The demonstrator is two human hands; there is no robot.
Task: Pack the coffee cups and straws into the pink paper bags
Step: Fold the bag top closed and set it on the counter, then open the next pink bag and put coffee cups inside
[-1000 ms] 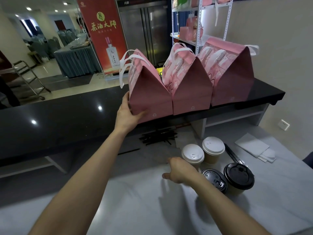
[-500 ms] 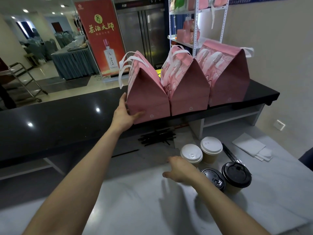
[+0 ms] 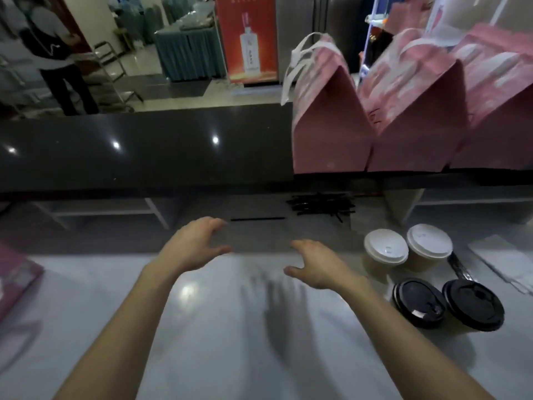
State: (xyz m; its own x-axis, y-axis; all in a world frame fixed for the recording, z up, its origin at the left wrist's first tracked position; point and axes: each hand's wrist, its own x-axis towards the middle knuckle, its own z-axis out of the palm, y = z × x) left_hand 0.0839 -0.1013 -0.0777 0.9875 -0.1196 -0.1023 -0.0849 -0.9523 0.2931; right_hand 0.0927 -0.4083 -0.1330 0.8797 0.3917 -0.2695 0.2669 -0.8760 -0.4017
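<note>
So both hands are out over the pale marble-look worktop (image 3: pixel 202 342) and neither has anything in it. My left hand (image 3: pixel 194 245) has its fingers spread and loosely bent, and the right hand (image 3: pixel 315 264) is the same: relaxed, thumb out, holding nothing.

What worries me from here: the four paper coffee cups sit bunched together just right of my right hand, and a careless sideways reach could knock one into its neighbours. If a lid isn't seated, that's coffee across the counter, and I can't tell from here how tight they are. The other risk is the closed pink paper bags up on the glossy black ledge (image 3: pixel 144 157). Their tops are folded shut, and pulling one open one-handed could drag it off the edge. The view is also smeared, so I'd go slow.

Count, as best I can see:
- cups: two white-lidded cups (image 3: pixel 386 251) — behind them nothing, in front two black-lidded cups (image 3: pixel 418 303)
- pink bags (image 3: pixel 331 125) standing on the ledge: three, side by side, touching
- black straws (image 3: pixel 321 204): a loose pile under the ledge, too many to count, plus one single straw (image 3: pixel 258 219) lying apart, just past my left fingertips
</note>
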